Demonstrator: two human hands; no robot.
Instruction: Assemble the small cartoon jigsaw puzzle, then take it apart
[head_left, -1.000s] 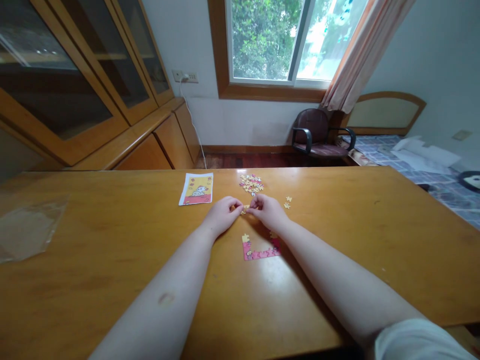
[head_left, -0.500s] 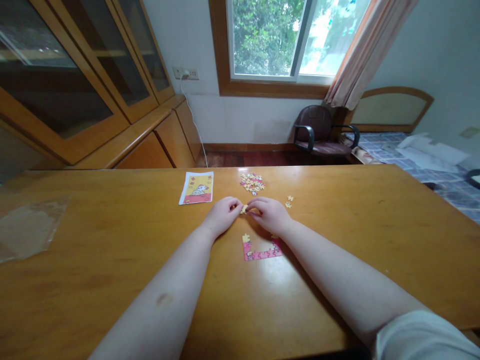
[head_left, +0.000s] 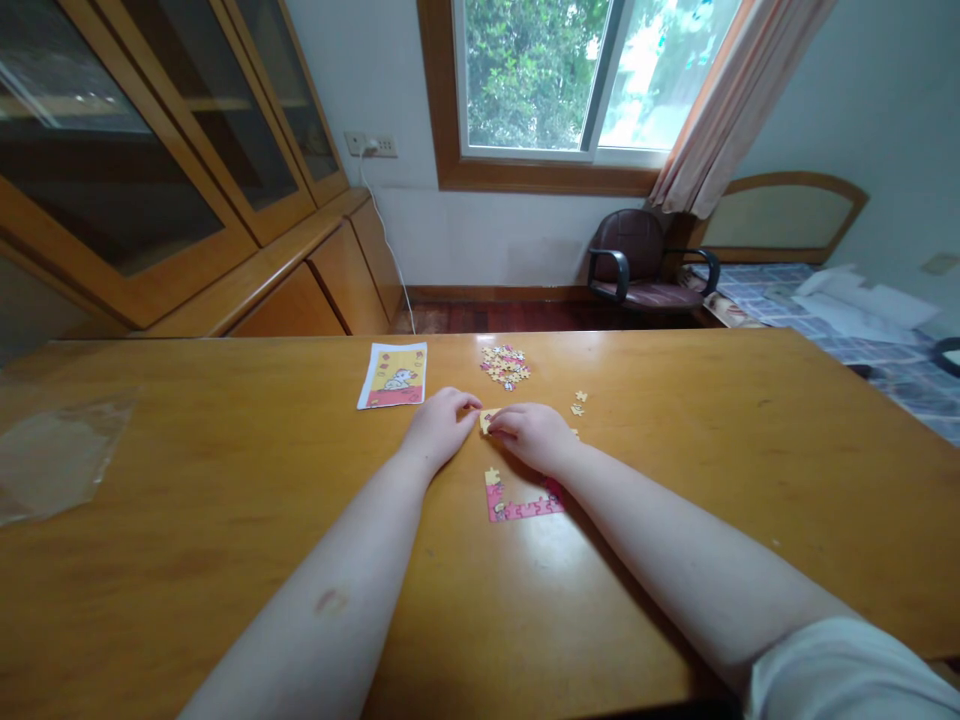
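Note:
A small joined bit of yellow puzzle (head_left: 485,421) lies on the table between my hands. My right hand (head_left: 534,437) is over it from the right, fingers bent down and pinched on a puzzle piece at its edge. Just to its left is my left hand (head_left: 441,424), with a slight gap between thumb and fingers and nothing visible in them. Closer to me lies a partly joined pink puzzle border (head_left: 525,510), with a yellow piece (head_left: 492,476) at its upper left. My right wrist and hand hide part of its right side.
A heap of loose puzzle pieces (head_left: 505,367) lies behind my hands. Two stray pieces (head_left: 577,409) are at the right. A picture card (head_left: 394,377) lies at the left back, and a clear plastic bag (head_left: 60,455) at the far left. Beyond the table stands a chair (head_left: 637,260).
My right hand has turned flatter and lower over the yellow pieces. My left fingers have drawn slightly back from them, and more of the yellow bit shows now.

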